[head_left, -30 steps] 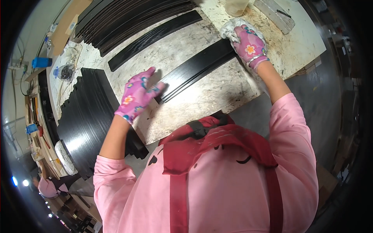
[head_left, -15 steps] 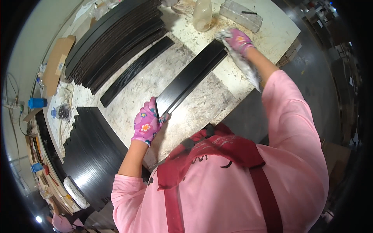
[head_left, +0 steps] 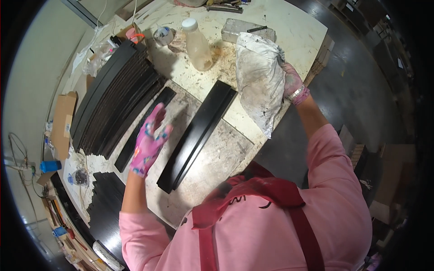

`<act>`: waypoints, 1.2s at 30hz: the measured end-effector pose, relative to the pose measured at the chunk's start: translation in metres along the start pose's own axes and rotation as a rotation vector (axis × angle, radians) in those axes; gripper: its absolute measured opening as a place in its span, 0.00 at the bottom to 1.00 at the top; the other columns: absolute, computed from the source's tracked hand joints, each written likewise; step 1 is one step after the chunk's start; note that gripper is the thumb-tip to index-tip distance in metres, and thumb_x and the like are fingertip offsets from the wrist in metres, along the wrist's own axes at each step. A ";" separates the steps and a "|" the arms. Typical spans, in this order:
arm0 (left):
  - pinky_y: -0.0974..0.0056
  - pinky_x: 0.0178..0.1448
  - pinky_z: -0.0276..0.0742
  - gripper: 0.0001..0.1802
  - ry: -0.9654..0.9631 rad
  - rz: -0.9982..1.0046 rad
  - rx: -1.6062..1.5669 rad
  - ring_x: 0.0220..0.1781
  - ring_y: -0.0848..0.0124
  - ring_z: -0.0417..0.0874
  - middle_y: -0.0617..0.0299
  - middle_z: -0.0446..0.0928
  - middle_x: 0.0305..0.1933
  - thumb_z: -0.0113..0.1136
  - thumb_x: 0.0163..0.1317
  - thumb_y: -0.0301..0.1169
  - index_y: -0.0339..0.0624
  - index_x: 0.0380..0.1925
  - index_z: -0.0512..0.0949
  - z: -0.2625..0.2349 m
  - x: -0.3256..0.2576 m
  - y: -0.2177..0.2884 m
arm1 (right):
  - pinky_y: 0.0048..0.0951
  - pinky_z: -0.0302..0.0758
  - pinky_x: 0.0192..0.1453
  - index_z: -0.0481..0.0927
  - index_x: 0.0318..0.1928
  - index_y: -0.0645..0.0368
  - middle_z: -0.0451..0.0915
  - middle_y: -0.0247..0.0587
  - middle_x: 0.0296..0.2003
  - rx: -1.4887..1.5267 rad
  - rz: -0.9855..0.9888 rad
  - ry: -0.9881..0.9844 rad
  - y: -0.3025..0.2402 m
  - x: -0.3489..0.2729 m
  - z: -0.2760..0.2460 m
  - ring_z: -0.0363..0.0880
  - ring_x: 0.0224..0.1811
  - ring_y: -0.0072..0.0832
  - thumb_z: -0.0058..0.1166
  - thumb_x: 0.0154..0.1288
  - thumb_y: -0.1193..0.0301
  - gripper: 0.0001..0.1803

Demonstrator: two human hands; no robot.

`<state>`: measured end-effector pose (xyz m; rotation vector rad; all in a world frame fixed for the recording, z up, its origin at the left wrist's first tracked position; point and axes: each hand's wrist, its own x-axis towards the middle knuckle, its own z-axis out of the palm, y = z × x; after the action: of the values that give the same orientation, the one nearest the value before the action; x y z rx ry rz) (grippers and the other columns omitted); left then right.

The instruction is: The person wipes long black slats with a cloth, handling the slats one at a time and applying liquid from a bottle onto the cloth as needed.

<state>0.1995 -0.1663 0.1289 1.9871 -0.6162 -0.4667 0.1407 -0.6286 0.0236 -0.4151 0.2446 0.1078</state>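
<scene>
A black grooved board lies slantwise on the stained work surface, with neither hand touching it. My left hand, in a pink flowered glove, is held to the left of the board above a narrower black strip. Its fingers are stretched out, thumb apart, and it holds nothing. On the right, past the board's far end, my gloved right hand grips a smudged white cloth by its right side. The cloth hides most of those fingers.
Many black strips stand stacked at the far left; another black stack lies nearer. A cloudy bottle with a white lid and a grey block stand at the back. Left are a cardboard piece and a blue cup.
My left hand has let go of the board's near end and moved left. My right hand has lifted the cloth off the board's far end. The view has shifted.
</scene>
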 end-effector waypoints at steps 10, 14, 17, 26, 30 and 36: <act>0.65 0.61 0.71 0.37 -0.035 0.196 -0.148 0.59 0.66 0.76 0.53 0.75 0.59 0.64 0.62 0.38 0.41 0.67 0.60 0.139 0.153 0.053 | 0.27 0.76 0.55 0.71 0.60 0.61 0.77 0.37 0.52 -0.204 -0.109 -0.030 0.068 0.019 0.061 0.78 0.52 0.24 0.43 0.74 0.68 0.18; 0.63 0.54 0.74 0.28 -0.029 0.179 0.105 0.52 0.60 0.81 0.51 0.80 0.49 0.61 0.64 0.40 0.41 0.61 0.68 0.122 0.149 0.051 | 0.26 0.76 0.55 0.71 0.60 0.61 0.78 0.35 0.51 -0.173 -0.096 -0.155 0.079 0.006 0.088 0.78 0.51 0.23 0.40 0.76 0.68 0.18; 0.62 0.53 0.73 0.27 -0.072 0.161 0.086 0.51 0.57 0.81 0.49 0.79 0.50 0.58 0.66 0.39 0.43 0.62 0.68 0.108 0.147 0.054 | 0.32 0.74 0.60 0.66 0.63 0.63 0.76 0.38 0.55 0.093 0.037 -0.052 0.089 0.009 0.066 0.78 0.53 0.27 0.38 0.76 0.66 0.21; 0.63 0.61 0.71 0.39 0.229 0.154 -0.263 0.57 0.67 0.73 0.57 0.69 0.61 0.58 0.58 0.19 0.48 0.70 0.57 0.021 0.161 -0.058 | 0.37 0.62 0.71 0.66 0.65 0.51 0.64 0.44 0.66 -0.873 -0.355 -0.233 -0.022 0.045 0.176 0.65 0.67 0.38 0.45 0.69 0.60 0.26; 0.60 0.64 0.69 0.53 0.211 0.238 -0.278 0.62 0.59 0.70 0.55 0.62 0.69 0.65 0.52 0.17 0.52 0.74 0.46 0.050 0.222 -0.058 | 0.41 0.64 0.71 0.64 0.66 0.44 0.55 0.45 0.70 -1.070 -0.363 -0.306 0.006 0.115 0.225 0.53 0.73 0.42 0.56 0.59 0.71 0.33; 0.63 0.49 0.76 0.15 -0.040 0.123 0.112 0.43 0.70 0.81 0.57 0.81 0.39 0.68 0.52 0.32 0.39 0.38 0.80 0.065 0.299 -0.117 | 0.45 0.50 0.76 0.56 0.71 0.44 0.48 0.53 0.72 -2.115 -0.713 -0.190 0.042 0.125 0.219 0.47 0.75 0.48 0.64 0.50 0.68 0.47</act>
<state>0.4285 -0.3430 -0.0253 2.0352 -0.7998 -0.4059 0.3012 -0.4939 0.1696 -2.5416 -0.3383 -0.3664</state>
